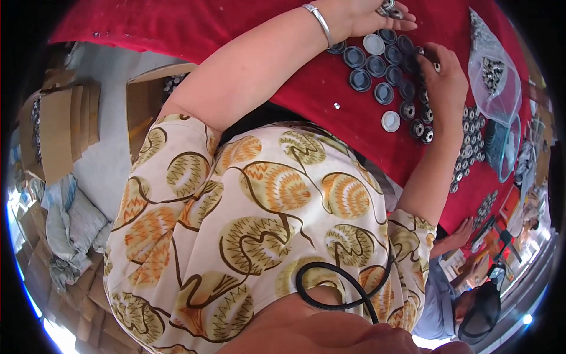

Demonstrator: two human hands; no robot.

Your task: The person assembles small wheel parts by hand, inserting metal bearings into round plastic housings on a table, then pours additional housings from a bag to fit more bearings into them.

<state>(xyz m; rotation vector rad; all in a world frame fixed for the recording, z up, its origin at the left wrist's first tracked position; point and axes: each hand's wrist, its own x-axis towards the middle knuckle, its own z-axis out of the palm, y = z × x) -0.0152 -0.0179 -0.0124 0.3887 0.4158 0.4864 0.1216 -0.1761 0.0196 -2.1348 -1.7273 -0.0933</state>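
We see a red cloth [295,94] over the table, matt and slightly napped, flecked with pale specks near its far-left edge. On it the dark round caps [377,66] look like moulded plastic with a dull sheen; two white caps [390,121] are glossier. The small rings [469,138] toward the right edge glint like metal. A clear plastic bag [495,76] shines and wrinkles. The left hand [377,15] wears a polished metal bangle [318,22]. Brown cardboard boxes [59,130] look rough and matt.

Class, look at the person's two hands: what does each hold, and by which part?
Left hand pinches small round metal parts at its fingertips; the right hand rests on dark caps, hold unclear.
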